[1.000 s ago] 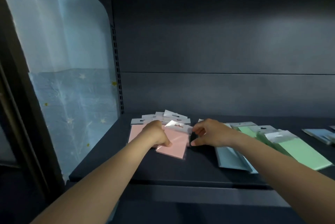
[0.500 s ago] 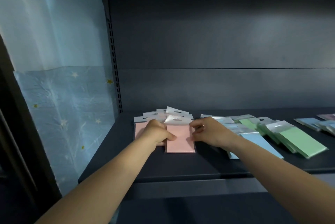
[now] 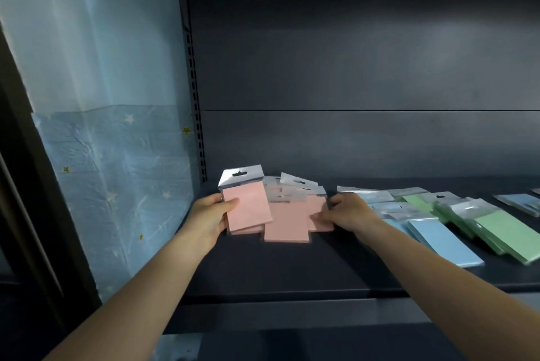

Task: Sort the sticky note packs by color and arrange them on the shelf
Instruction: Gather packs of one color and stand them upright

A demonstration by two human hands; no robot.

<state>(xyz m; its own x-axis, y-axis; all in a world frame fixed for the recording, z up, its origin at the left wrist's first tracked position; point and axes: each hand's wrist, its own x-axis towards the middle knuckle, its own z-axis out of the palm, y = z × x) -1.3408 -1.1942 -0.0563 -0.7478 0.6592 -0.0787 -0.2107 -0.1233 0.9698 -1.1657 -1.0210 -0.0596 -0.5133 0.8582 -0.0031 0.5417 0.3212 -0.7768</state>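
Several pink sticky note packs (image 3: pixel 286 223) lie in a loose pile at the left end of the dark shelf (image 3: pixel 292 270). My left hand (image 3: pixel 210 214) grips one pink pack (image 3: pixel 248 205) by its left edge and tilts it up off the pile, its clear hang tab on top. My right hand (image 3: pixel 347 211) rests on the right side of the pile, fingertips touching the rightmost pink pack (image 3: pixel 318 208). Right of that lie blue packs (image 3: pixel 438 241), then green packs (image 3: pixel 505 232), overlapping in rows.
More blue packs (image 3: pixel 517 203) lie at the far right edge. A light blue sheet with stars (image 3: pixel 117 179) covers the left side of the shelving. A slotted upright (image 3: pixel 195 115) stands at the back left corner. Another shelf hangs overhead.
My left hand has shifted left and lifted a pink pack upright from the pile. My right hand has slid onto the pile's right edge. The front pink pack now lies flat and free.
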